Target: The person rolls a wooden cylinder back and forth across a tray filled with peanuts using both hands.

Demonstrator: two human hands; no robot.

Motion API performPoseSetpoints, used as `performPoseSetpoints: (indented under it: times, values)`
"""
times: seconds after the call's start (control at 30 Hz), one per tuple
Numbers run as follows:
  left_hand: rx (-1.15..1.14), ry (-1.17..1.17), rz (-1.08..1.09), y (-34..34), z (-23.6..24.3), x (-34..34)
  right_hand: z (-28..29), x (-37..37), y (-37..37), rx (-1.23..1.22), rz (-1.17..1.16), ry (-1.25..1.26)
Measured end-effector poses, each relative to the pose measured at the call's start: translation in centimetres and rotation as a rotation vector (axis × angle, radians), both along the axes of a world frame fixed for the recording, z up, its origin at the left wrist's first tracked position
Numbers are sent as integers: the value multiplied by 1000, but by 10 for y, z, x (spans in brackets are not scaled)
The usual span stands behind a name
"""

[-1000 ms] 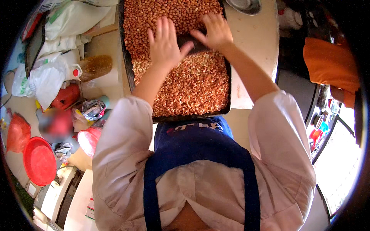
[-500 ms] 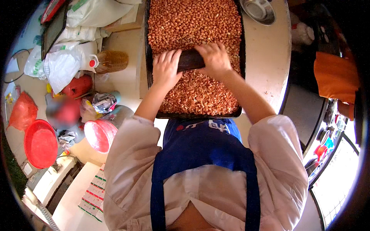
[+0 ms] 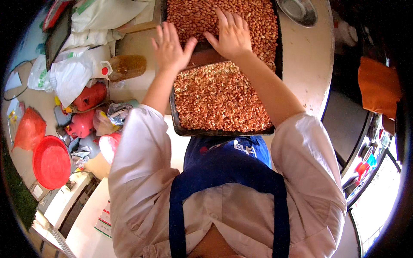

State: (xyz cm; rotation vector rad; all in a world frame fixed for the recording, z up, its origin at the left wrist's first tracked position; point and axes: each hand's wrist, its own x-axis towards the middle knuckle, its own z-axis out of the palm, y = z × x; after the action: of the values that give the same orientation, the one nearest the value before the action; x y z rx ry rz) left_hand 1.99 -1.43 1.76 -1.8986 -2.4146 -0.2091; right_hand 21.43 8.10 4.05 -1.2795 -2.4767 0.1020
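A black-rimmed tray (image 3: 223, 132) holds whole red-skinned nuts (image 3: 262, 34) at its far end and broken, paler pieces (image 3: 217, 99) nearer me. A dark brown bar, like a rolling pin (image 3: 200, 56), lies across the tray between them. My left hand (image 3: 170, 49) is open with fingers spread, at the bar's left part and over the tray's left edge. My right hand (image 3: 232, 38) is open too, its palm at the bar and its fingers stretched over the whole nuts. The underside of both palms is hidden.
Left stand white sacks (image 3: 103, 15), plastic bags (image 3: 69, 75), an oil jug (image 3: 127, 66), red bags (image 3: 29, 129) and a red basin (image 3: 50, 161). A metal bowl (image 3: 297, 10) sits at back right, an orange cloth (image 3: 376, 86) at far right.
Half a second ago both hands were curled on the bar nearer me; now they have moved away from me with fingers spread, and the bar sits farther up the tray.
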Motion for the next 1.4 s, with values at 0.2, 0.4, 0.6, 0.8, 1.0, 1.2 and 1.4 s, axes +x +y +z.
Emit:
performPoseSetpoints:
  times: [0.2, 0.4, 0.6, 0.8, 1.0, 1.2, 1.4]
  values:
    - [21, -189, -275, -133, 8, 59, -15, 83, -124, -115, 222, -62]
    - [45, -69, -94, -2, 3, -1, -2, 12, -4, -17, 17, -271]
    - [-40, -74, -82, -9, 2, 16, 9, 20, -8, -248, -115, -307]
    - [12, -180, -299, -56, 3, 37, 25, 44, -42, -462, -6, -514]
    - [72, -143, -116, 15, -4, 13, 10, 19, 17, -282, -73, -284]
    - [73, -119, -349, -70, 11, 73, -9, 92, -69, -92, 134, -161]
    - [-413, -165, -289, -20, 56, 82, 0, 88, -41, -348, 93, 187]
